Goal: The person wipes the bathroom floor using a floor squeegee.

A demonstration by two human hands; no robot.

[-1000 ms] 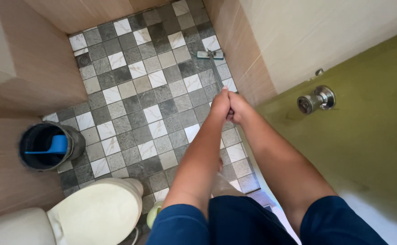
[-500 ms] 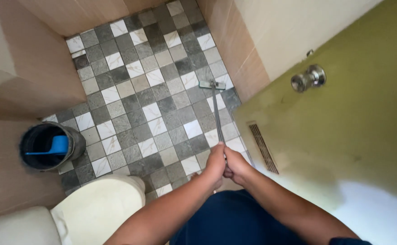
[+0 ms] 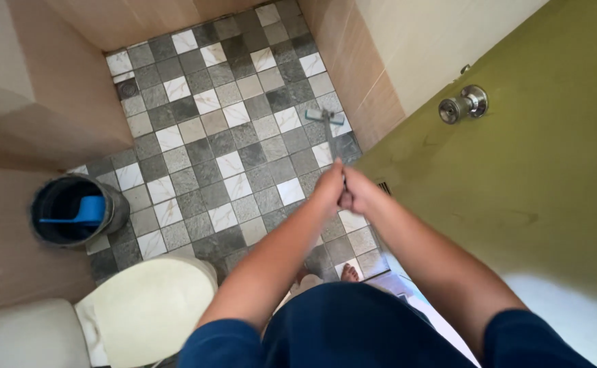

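Both the left hand [image 3: 329, 187] and right hand [image 3: 358, 194] clench the top of the light, stiff floor wiper [image 3: 325, 117], its head resting on the tiled floor [image 3: 196, 146] at twelve o'clock, best gripped high on the handle

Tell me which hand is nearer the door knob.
Right. The right hand grips the mop handle on the door side, below-left of the knob; the left hand sits just beyond, farther away.

My hands [image 3: 342, 191] cover the mop handle's [image 3: 330, 140] upper end. Toilet [image 3: 135, 317] cut off by the bottom edge. Mop head [image 3: 325, 116] blurred, detail unreadable.
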